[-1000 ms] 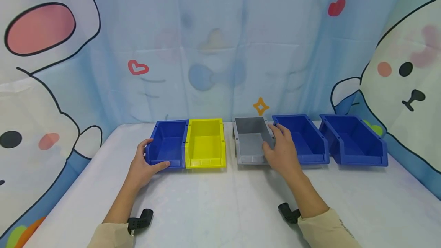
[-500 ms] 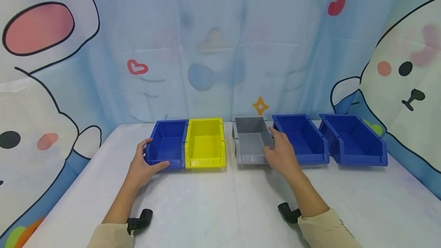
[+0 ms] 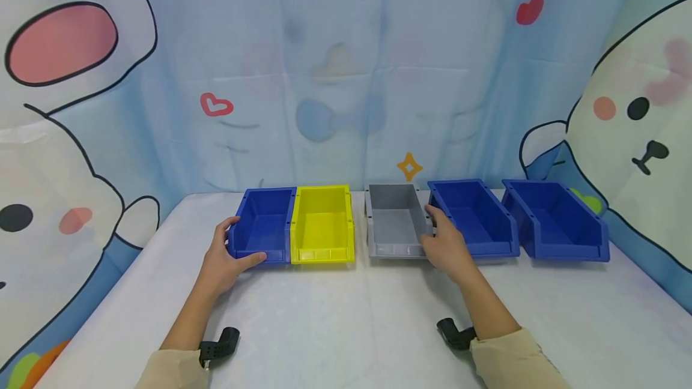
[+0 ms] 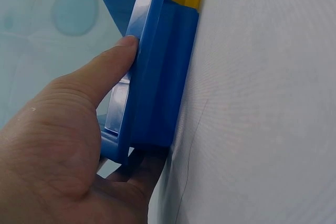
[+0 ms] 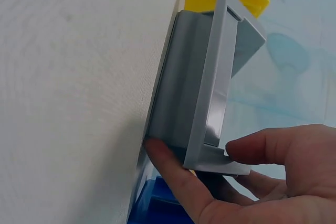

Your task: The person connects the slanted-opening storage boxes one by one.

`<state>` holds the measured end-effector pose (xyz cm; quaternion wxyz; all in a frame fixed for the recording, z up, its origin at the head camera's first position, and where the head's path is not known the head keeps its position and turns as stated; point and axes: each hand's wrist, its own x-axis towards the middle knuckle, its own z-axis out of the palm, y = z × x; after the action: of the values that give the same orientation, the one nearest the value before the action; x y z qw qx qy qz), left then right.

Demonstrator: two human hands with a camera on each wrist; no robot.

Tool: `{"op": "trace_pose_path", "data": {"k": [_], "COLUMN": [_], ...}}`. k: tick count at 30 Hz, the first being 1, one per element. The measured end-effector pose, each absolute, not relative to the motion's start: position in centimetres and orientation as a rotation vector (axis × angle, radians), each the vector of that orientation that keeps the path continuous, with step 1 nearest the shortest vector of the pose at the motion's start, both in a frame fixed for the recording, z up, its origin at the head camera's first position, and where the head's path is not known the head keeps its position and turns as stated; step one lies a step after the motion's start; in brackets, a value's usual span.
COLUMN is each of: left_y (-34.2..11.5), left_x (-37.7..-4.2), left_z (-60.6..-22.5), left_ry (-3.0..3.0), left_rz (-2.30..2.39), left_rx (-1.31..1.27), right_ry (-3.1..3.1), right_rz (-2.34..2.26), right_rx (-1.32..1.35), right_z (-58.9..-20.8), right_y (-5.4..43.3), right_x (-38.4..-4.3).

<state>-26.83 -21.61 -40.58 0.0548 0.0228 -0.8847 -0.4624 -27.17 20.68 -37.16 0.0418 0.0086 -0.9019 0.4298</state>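
The left hand (image 3: 227,266) pinches the blue bin (image 3: 265,226) left of the yellow bin (image 3: 322,227), the right hand (image 3: 447,249) the grey bin (image 3: 397,222) right of it — level guiding seems best.

The leftmost bin (image 3: 264,227) was butted right up against the second bin (image 3: 322,227), which was separated from the middle bin (image 3: 397,227) by a gap. Further right, the fourth bin (image 3: 473,221) and rightmost bin (image 3: 567,221) were set just beside each other. All five were lined up along the back of the table (image 3: 335,329), with a curtain (image 3: 243,29) hung behind. The left hand (image 3: 229,263) was placed round the leftmost bin's left side and front, the right hand (image 3: 446,248) at the middle bin's right edge.
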Motion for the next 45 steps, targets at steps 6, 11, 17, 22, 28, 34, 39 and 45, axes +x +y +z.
{"op": "trace_pose_path", "data": {"k": [6,11,17,22,28,34,39,45], "left_y": [-21.7,-21.6,-21.7,-21.7,-21.7,-21.7,-21.6,-21.5], "left_x": [-26.8,-26.9,-27.0,-27.0,-27.0,-27.0,-27.0,-27.1], "left_z": [-40.7,-40.7,-40.8,-40.7,-40.7,-40.7,-40.6,-40.6], "left_ry": [-2.692,-2.698,-2.704,-2.703,-2.703,-2.702,-2.705,-2.704], "left_rz": [-1.395,-1.398,-1.397,-1.402,-1.408,-1.414,-1.404,-1.400], "left_rx": [0.079,0.092,0.101,0.101,0.101,0.095,0.096,0.091], "right_ry": [-2.740,-2.723,-2.702,-2.665,-2.637,-2.593,-2.575,-2.583], "right_rz": [1.342,1.364,1.377,1.395,1.436,1.482,1.506,1.521], "right_rx": [0.003,0.011,0.020,0.009,0.004,0.002,0.027,0.065], "right_z": [-37.2,-37.2,-37.0,-36.6,-36.3,-36.0,-35.9,-35.9], "right_y": [20.6,20.6,20.5,20.5,20.6,20.7,20.6,20.5], "right_x": [-27.2,-27.0,-26.9,-27.0,-26.9,-27.0,-27.1,-27.2]}}
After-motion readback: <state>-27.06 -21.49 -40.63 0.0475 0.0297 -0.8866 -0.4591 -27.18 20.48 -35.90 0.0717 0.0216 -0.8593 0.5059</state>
